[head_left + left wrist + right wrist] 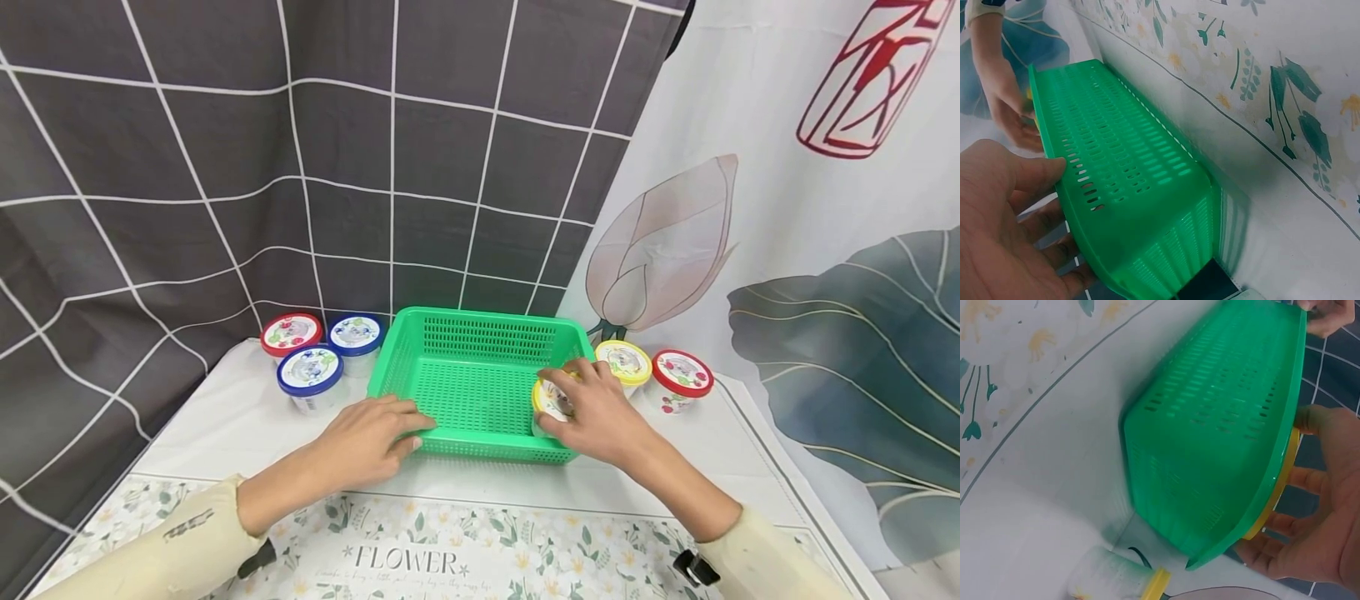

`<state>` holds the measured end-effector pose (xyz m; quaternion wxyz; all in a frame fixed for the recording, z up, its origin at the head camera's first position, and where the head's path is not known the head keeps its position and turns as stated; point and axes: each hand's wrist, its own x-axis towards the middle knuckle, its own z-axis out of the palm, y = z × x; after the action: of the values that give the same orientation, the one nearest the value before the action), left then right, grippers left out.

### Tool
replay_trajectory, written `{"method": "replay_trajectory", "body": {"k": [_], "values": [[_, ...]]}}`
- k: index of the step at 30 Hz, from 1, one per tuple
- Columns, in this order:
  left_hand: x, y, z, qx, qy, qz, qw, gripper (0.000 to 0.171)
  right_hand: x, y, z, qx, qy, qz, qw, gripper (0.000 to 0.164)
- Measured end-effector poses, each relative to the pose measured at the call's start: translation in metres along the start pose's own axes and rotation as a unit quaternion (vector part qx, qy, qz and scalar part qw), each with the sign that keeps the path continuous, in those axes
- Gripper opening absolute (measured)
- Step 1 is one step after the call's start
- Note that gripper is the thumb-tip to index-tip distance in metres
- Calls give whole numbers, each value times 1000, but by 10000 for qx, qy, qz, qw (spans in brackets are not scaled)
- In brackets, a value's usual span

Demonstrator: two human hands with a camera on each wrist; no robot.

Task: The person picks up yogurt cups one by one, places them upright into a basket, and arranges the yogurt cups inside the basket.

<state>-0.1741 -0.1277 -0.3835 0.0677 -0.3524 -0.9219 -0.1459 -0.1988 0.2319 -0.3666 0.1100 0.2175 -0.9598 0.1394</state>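
A green plastic basket (480, 446) with perforated walls stands in the middle of the table. My left hand (371, 442) holds its front rim near the left corner, the thumb on the outer side and the fingers over the inside, as the left wrist view shows. Inside the basket, at the front right corner, is a tub with a yellow lid (553, 402). My right hand (600, 412) grips this tub from above, fingers spread around its lid. From the right wrist, only the edge of that yellow lid (1272, 500) shows above the rim; the basket wall hides the tub's body.
Right of the basket stand another yellow-lidded tub (624, 363) and a red-lidded tub (682, 375). On the left are a red-lidded tub (291, 332) and two blue-lidded tubs (309, 369). A dark checked curtain (337, 150) hangs behind. A flower-printed mat (420, 533) covers the table's front.
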Motion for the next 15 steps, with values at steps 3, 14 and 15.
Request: {"method": "replay_trajectory", "body": {"k": [3, 14, 15], "values": [[0, -1, 0, 9, 9, 1, 10000, 32, 1, -1, 2, 24, -59, 17, 10000, 52], [1, 1, -2, -28, 7, 69, 10000, 31, 5, -2, 9, -170, -210, -122, 9996, 54], [1, 1, -3, -24, 7, 74, 10000, 31, 5, -3, 9, -182, -237, -140, 9995, 53]]}}
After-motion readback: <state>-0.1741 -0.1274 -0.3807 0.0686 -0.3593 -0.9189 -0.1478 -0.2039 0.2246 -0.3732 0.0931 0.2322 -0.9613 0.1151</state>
